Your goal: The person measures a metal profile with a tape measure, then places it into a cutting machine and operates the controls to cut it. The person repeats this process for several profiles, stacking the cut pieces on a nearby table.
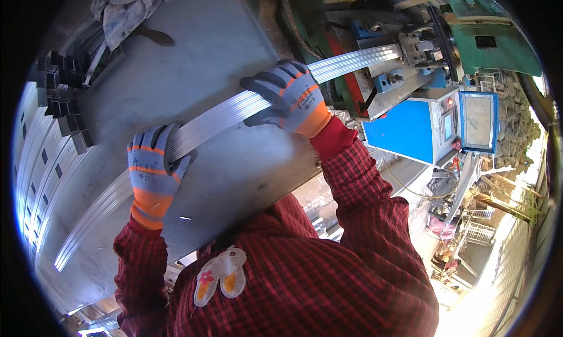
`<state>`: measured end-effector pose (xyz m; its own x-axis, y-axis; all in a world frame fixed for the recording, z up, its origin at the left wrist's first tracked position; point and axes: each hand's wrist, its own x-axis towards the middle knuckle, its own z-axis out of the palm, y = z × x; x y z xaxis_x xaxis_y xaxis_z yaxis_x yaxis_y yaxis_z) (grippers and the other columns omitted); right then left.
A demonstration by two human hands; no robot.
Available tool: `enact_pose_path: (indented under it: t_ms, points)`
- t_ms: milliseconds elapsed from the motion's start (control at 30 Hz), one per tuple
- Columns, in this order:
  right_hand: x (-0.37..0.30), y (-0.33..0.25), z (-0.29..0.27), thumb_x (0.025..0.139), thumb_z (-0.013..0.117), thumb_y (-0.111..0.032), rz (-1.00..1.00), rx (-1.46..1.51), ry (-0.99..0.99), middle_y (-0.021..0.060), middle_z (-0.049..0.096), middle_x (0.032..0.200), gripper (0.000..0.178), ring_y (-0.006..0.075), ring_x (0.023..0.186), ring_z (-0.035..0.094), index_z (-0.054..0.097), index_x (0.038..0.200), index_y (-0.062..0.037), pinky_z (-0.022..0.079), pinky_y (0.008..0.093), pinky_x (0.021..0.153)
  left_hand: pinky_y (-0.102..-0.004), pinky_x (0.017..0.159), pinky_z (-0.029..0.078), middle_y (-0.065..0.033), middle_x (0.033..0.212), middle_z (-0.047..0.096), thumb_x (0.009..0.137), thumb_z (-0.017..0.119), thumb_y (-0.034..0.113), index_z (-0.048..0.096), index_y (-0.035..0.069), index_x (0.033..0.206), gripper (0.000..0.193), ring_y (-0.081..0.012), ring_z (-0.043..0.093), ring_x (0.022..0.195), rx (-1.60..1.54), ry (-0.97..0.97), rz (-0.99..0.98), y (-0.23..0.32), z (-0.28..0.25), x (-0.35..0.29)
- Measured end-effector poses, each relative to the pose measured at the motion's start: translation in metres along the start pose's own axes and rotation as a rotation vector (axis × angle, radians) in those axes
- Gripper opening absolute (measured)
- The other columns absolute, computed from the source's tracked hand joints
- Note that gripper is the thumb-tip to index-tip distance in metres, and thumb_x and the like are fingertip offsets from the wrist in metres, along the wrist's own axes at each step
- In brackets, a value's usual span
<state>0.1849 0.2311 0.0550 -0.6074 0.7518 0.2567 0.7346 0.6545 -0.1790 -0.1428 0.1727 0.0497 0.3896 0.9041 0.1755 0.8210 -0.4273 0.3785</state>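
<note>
Both my hands wear grey gloves with orange bands. They grip a long, ribbed, silvery metal profile (220, 119), which looks bowed through the fisheye. My left hand (153, 173) is wrapped round it left of the middle. Farther along to the right, my right hand (293, 99) closes over it with the fingers on top. The profile's right end reaches the metal tooling block (412, 48) of a green machine; whether it sits inside the block I cannot tell. Its free left end runs down over the grey metal table (234, 167).
Several long slotted metal profiles (50, 167) lie at the far left beside black stepped blocks (61, 102). A crumpled cloth (126, 11) and a dark-handled tool (155, 36) rest at the table's back. A blue control box (410, 126) with a small screen stands right.
</note>
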Motion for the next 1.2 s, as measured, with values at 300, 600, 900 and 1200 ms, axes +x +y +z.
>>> enact_pose_path:
  t_ms: [300,600,900,1200]
  points:
    - [-0.046,-0.049,-0.015,0.084,0.071,-0.034,0.256,0.076,0.268,0.0142,0.057,0.129,0.051,0.036,0.121,0.049,0.062,0.13,-0.0136,0.037,0.0503,0.106,-0.0524,0.115,0.029,-0.0154,0.138,0.052,0.072,0.082,0.037,0.049,0.012,0.142,0.082,-0.0373,0.047,0.127,0.145,-0.073,-0.074,0.015,-0.016,0.005]
    - [-0.14,-0.139,-0.002,0.08,0.07,-0.011,0.617,0.215,0.599,0.0114,0.063,0.114,0.037,0.0339,0.108,0.057,0.067,0.117,-0.011,0.045,0.047,0.096,-0.0519,0.108,0.034,-0.0155,0.137,0.053,0.073,0.081,0.035,0.047,0.012,0.144,0.082,-0.0361,0.048,0.126,0.177,-0.09,-0.023,-0.003,0.017,0.009]
    - [-0.234,-0.069,-0.023,0.081,0.068,-0.008,0.776,0.275,0.877,0.0116,0.066,0.105,0.033,0.0343,0.098,0.06,0.067,0.113,-0.0112,0.047,0.0438,0.085,-0.0427,0.096,0.047,-0.0127,0.118,0.064,0.068,0.085,0.021,0.06,0.01,0.132,0.07,-0.0338,0.06,0.108,0.141,0.117,0.052,0.059,0.046,0.059]
    - [-0.278,-0.02,-0.007,0.085,0.066,-0.006,0.799,0.61,1.089,0.0143,0.064,0.1,0.023,0.0348,0.091,0.061,0.064,0.108,-0.0041,0.049,0.0418,0.078,-0.0371,0.081,0.055,-0.0115,0.096,0.073,0.077,0.078,0.007,0.068,0.006,0.109,0.033,-0.0276,0.07,0.089,0.04,-0.176,-0.147,0.04,0.03,0.086]
